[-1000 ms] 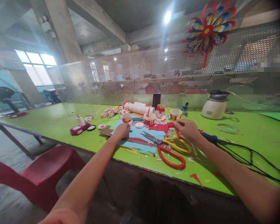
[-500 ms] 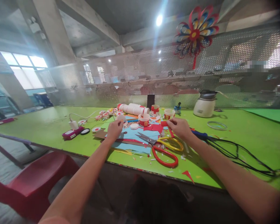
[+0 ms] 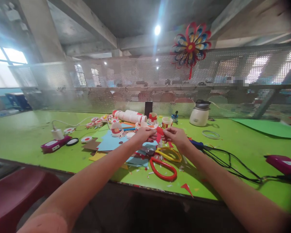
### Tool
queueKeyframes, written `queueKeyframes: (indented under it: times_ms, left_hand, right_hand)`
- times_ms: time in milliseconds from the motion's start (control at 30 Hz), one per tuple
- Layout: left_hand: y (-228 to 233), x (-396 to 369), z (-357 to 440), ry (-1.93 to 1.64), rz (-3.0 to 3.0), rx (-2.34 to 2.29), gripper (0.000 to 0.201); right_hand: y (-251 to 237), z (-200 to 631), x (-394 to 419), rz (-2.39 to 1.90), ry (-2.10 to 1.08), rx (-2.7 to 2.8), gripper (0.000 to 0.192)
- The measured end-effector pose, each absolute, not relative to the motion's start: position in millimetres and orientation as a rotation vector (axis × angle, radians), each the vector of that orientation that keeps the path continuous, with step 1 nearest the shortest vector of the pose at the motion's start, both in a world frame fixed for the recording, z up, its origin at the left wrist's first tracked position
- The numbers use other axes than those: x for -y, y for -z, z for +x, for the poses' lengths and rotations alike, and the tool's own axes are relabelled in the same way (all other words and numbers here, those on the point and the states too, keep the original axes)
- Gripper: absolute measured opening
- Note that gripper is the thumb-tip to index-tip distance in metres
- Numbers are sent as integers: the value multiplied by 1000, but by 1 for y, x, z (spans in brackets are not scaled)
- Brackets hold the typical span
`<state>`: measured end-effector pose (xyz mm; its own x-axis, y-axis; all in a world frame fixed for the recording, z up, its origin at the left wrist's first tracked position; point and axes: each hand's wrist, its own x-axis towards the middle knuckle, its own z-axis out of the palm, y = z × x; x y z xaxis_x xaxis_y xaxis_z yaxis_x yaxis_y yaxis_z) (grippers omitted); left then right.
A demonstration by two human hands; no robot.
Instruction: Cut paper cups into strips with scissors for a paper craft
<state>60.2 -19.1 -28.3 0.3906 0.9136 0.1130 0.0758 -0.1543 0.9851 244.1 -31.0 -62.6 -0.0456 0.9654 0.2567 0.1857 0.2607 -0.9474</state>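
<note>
Pinching red paper (image 3: pixel 159 130), the right hand (image 3: pixel 176 136) meets the left hand (image 3: pixel 143 135), whose grip is unclear, above scissors (image 3: pixel 153 159).

The small piece of paper (image 3: pixel 160 130) was plain red. The scissors (image 3: pixel 155 158) had one red handle and one yellow, against a lime-green table (image 3: pixel 70 158). One cup (image 3: pixel 167 122) was white with red and yellow on its side. The blue paper (image 3: pixel 109 142) was pale and plain, the cardboard (image 3: pixel 90 144) brown. The jug (image 3: pixel 199 116) was creamy white with a dark top, the chair (image 3: pixel 21 194) dark red. Red, blue, yellow and white coloured the flower decoration (image 3: pixel 190 47).
</note>
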Motion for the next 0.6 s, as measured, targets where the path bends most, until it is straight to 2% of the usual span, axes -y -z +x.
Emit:
queueKeyframes:
  times_ms: [267,467,600]
  left_hand:
    - [48,16,76,-1056,1298,-607,21]
    - [49,18,67,-1042,1227,-550,18]
    - [45,20,65,-1084,1228,-591,15]
  right_hand:
    - [53,236,43,-1063,-961,1407,19]
    - [45,229,53,-1030,-974,1373,39]
    - [40,224,59,-1047,-949,1388,44]
